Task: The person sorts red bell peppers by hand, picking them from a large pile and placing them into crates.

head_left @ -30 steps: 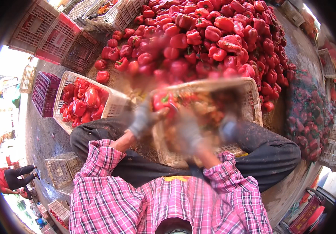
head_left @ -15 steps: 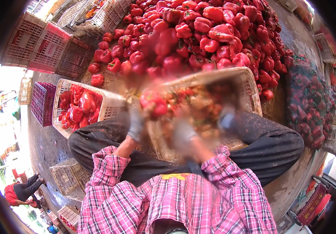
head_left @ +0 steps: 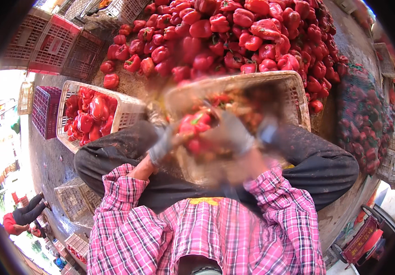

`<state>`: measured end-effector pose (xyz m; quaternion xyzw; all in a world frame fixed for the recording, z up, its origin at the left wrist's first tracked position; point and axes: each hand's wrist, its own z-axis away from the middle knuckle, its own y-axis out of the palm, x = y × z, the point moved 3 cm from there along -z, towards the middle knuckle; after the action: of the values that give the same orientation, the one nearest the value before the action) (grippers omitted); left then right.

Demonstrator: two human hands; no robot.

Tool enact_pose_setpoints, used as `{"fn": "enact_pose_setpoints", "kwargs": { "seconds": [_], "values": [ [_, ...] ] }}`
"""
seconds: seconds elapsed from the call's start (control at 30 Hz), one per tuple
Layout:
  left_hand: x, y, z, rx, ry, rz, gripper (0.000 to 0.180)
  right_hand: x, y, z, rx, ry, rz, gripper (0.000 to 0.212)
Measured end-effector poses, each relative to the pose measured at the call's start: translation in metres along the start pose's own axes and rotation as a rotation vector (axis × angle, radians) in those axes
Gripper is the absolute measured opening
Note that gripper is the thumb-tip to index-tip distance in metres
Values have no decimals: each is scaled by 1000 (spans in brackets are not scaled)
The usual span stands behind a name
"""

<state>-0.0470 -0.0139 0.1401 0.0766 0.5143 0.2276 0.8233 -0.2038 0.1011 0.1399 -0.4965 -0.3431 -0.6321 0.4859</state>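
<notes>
My left hand (head_left: 161,143), in a grey glove, is closed on a red bell pepper (head_left: 196,123) with a bit of green on its top. Against the pepper's right side is my right hand (head_left: 234,133), also gloved and blurred, its fingers curled; whatever it grips is hidden. Both hands are over a white plastic crate (head_left: 234,82) between my legs, which holds blurred red and yellowish-brown scraps. Left of it, a tilted white crate (head_left: 131,114) is filled with red peppers (head_left: 92,114).
A large heap of red peppers (head_left: 252,32) rises beyond the crate. A purple crate (head_left: 46,112) and stacked crates (head_left: 53,43) stand at the left. Netted peppers (head_left: 362,123) are at the right. At far left, a person in red (head_left: 16,222) bends over.
My right hand has moved up and right, to the pepper in my left hand. That pepper has shifted slightly right and now shows green. The view has shifted a little.
</notes>
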Motion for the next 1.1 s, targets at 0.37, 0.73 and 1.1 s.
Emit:
{"fn": "enact_pose_setpoints", "kwargs": {
  "seconds": [0.37,0.73,1.1],
  "values": [
    [-9,4,-5,29,69,139,80,-24,-16,7,-193,66,-553,59],
    [-2,9,-47,-422,415,-1357,70,-84,0,-12,-259,274,-770,55],
    [35,22,-27,-579,508,-1445,68,-59,30,0,-369,411,-832,51]
  ]
}}
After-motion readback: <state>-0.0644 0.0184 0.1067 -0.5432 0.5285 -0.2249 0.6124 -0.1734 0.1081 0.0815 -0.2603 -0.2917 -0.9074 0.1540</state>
